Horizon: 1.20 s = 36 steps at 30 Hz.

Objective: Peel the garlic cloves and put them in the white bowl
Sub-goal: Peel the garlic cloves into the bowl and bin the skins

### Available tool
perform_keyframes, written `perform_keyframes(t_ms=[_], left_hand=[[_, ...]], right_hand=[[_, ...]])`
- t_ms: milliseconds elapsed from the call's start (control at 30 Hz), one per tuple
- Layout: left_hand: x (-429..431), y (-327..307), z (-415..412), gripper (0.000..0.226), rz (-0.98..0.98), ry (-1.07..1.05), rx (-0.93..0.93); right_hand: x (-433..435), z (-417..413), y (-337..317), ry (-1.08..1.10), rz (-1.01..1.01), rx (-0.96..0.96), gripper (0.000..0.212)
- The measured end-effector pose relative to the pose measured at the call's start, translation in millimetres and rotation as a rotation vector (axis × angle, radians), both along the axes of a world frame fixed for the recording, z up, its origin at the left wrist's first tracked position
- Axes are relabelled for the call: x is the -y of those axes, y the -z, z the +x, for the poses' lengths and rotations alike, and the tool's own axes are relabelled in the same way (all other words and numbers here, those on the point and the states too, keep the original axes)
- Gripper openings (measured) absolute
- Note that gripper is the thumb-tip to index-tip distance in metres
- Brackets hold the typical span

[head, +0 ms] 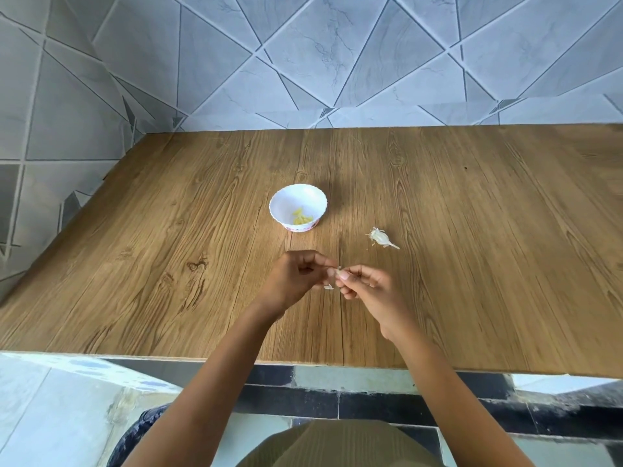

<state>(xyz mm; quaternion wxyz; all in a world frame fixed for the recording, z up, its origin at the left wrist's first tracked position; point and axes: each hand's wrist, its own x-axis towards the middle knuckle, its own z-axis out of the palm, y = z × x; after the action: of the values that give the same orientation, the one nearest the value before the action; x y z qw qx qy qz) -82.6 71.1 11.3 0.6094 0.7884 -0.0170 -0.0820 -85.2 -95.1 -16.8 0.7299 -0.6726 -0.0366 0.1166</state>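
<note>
Olive shirt (pixel 337 443) lowest, left hand (pixel 296 278) and right hand (pixel 369 289) meeting above tabletop (pixel 168 264), fingers (pixel 349 274) of both pinching one garlic clove (pixel 336 273) between their tips, peeled cloves (pixel 301 218) in white bowl (pixel 298 189) beyond.

Bowl (pixel 298 207) mid-table (pixel 472 264), peeled cloves (pixel 301 219) in it, garlic remnant (pixel 381 238) right, hands (pixel 332 279) nearer.

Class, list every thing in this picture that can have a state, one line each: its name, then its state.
white bowl: upright on the table, holding peeled cloves
peeled cloves: yellowish, lying in the white bowl
garlic clove: pinched between both hands, some papery skin on it
garlic bulb remnant: lying on the table, untouched, skin on
left hand: pinches the garlic clove
right hand: pinches the garlic clove
</note>
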Motion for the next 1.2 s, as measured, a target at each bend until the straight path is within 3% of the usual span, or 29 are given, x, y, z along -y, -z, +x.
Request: perform_keyframes(t_ms=[100,267,333,667,833,1033,1167,1200], left_hand=[[-1,-4,0,0.008,-0.036,0.017,-0.053],[-1,-7,0,0.009,-0.163,-0.039,-0.204],[0,-9,-1,0.009,-0.179,-0.046,-0.224],[-3,-12,-4,0.005,-0.206,-0.014,-0.24],[-2,-12,-4,0.007,-0.289,-0.033,-0.26],[-4,-14,-4,0.013,-0.334,-0.053,-0.274],[-4,-15,-4,0.01,-0.36,-0.079,-0.289],[-3,-15,-3,0.009,-0.368,-0.088,-0.295]], right_hand=[[1,0,-1,-0.05,-0.042,0.083,0.009],[0,4,6,0.095,-0.419,0.629,0.013],[-2,6,6,0.134,-0.45,0.708,0.023],[-5,7,2,0.108,-0.393,0.631,0.022],[-5,7,2,0.146,-0.309,0.457,0.014],[-2,6,11,0.167,-0.377,0.455,0.044],[-1,5,10,0.12,-0.362,0.486,0.006],[-2,5,10,0.114,-0.347,0.478,0.011]])
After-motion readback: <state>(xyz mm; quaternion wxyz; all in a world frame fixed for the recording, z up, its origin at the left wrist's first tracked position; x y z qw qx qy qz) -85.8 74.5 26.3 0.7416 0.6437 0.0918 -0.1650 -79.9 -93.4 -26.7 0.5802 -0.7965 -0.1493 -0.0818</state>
